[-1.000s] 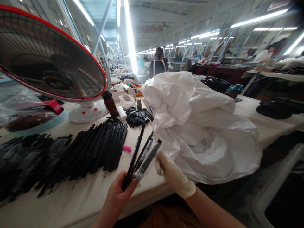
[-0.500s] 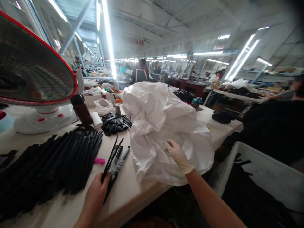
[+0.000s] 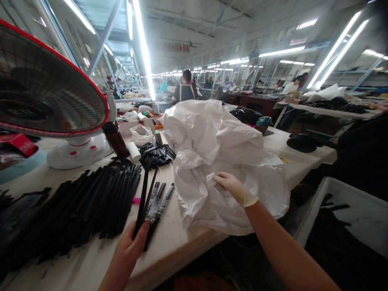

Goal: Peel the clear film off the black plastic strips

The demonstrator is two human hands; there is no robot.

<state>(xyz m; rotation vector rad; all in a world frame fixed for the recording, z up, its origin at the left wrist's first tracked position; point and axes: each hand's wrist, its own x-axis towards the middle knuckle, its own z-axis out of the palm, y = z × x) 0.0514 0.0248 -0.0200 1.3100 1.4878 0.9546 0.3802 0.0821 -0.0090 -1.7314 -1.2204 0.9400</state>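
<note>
My left hand (image 3: 129,246) is closed around a couple of long black strips (image 3: 144,198), which point up and away from me. Beside them on the table lie several dark strips with shiny wrapping (image 3: 163,202). A wide row of black strips (image 3: 100,202) covers the table to the left of that hand. My right hand (image 3: 235,188), in a pale glove, has its fingertips pinched together on a crumpled white plastic sheet (image 3: 203,141), and a small fold shows at the fingers. The sheet spreads over the table and hangs past its front edge.
A red-rimmed fan (image 3: 51,93) stands at the left, near a dark brown bottle (image 3: 115,139) and a white roll (image 3: 133,151). More black pieces (image 3: 156,154) lie behind. At the right is a white bin (image 3: 357,206) with black material; a co-worker's dark sleeve (image 3: 360,133) shows above.
The view has turned slightly, so the scene sits farther right. My left hand has tilted its black strips more upright, nearer to me. My right hand stays at the white sheet.
</note>
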